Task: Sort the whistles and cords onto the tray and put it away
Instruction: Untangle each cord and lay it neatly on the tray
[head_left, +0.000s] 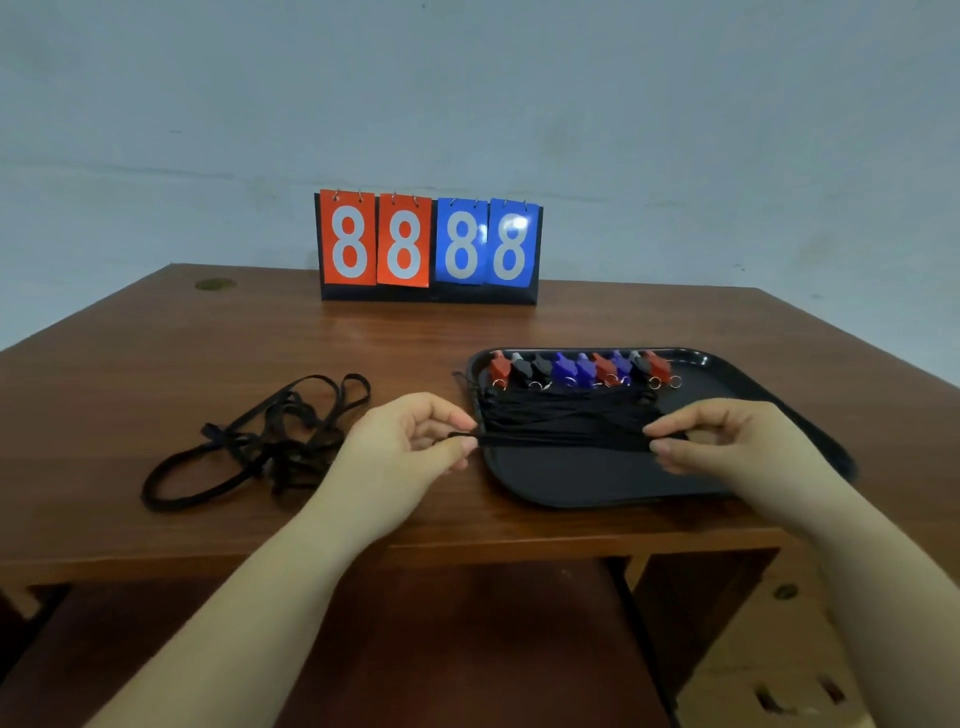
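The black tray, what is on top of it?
On the black tray a row of red, black and blue whistles lies along the far edge, with black cords laid beside them. The tray floor under the cords is hidden.

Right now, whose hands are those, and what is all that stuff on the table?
Those are a person's two bare hands. The camera sits on the person's head and looks down, so you see what they see. The left hand and the right hand each pinch one end of a black cord stretched over a black tray. On the tray's far side lies a row of red, black and blue whistles, with more cords below them. Left of the tray, a tangled pile of cords waits on the brown table. At the back stands a scoreboard showing 8888.
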